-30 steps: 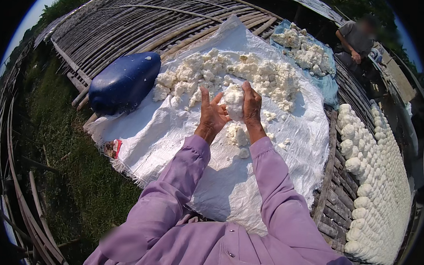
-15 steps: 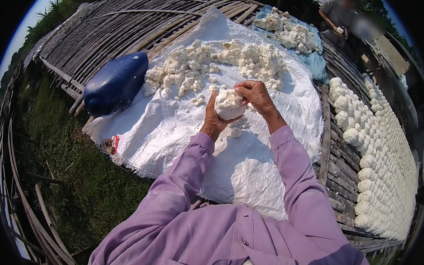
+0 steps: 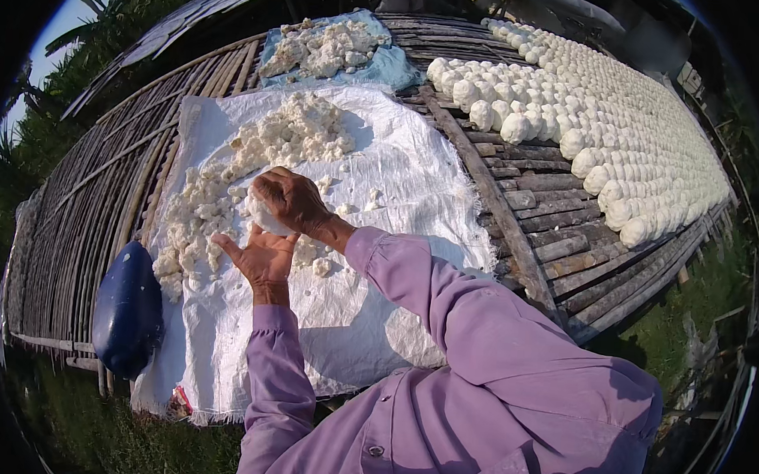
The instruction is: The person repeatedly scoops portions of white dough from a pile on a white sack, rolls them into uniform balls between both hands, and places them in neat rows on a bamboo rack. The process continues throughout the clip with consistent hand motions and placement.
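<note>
A white, crumbly dough-like ball point(image 3: 265, 215) sits between my hands above the white woven sheet point(image 3: 354, 309). My right hand point(image 3: 290, 200) curls over its top and right side, fingers wrapped round it. Below it, my left hand point(image 3: 262, 258) lies palm up with the thumb spread out to the left. The left fingers are partly hidden by the ball, so I cannot tell how firmly they touch it. Loose white crumbled lumps point(image 3: 295, 134) form a heap beyond and left of my hands, with smaller bits scattered near my wrists.
A dark blue plastic container point(image 3: 128, 311) lies at the sheet's left edge. Bamboo slats point(image 3: 561, 221) carry the sheet. Rows of white balls point(image 3: 607, 146) cover the right side. More lumps point(image 3: 325, 50) rest on a light blue sheet point(image 3: 387, 64) at the back.
My view has swung to the right, so the sheet and container appear farther left. My right hand has gone from pinching at the ball's side to covering it; my left thumb has spread away.
</note>
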Demonstrator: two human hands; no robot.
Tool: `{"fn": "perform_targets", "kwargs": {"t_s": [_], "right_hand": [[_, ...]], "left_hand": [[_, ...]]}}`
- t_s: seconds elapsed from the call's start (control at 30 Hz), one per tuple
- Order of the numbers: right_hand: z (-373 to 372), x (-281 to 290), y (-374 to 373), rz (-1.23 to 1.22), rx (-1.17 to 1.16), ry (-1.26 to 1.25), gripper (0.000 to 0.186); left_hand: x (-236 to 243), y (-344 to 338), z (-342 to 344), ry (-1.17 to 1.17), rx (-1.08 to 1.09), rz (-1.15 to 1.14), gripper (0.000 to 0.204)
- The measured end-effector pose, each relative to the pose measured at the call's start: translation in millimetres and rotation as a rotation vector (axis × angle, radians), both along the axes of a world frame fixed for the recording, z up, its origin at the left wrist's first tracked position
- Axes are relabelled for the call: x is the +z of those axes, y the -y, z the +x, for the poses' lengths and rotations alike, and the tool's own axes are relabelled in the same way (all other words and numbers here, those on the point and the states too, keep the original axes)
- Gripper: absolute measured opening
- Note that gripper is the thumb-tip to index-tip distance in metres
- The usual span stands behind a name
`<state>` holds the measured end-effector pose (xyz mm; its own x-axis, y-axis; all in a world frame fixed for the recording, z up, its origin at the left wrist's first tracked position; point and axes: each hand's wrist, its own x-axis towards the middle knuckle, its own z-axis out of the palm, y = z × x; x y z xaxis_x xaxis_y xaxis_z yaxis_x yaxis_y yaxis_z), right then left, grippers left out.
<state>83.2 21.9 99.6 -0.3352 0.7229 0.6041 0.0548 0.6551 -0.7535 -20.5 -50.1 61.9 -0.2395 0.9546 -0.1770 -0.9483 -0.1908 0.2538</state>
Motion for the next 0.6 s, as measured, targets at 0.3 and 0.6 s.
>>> {"fn": "perform_targets", "kwargs": {"t_s": [0.3,0.6], "right_hand": [[63.1,44.1,2.5,0.496,-0.331,-0.036,0.043],[138.4,32.6,-11.0,0.617,-0.327,0.109,0.048]], "left_hand": [[-4.2,-17.0,56.8,-0.188,-0.112,0.069,0.096],[7.8,-41.1,114.8,-0.017,-0.256,0.3,0.101]]}}
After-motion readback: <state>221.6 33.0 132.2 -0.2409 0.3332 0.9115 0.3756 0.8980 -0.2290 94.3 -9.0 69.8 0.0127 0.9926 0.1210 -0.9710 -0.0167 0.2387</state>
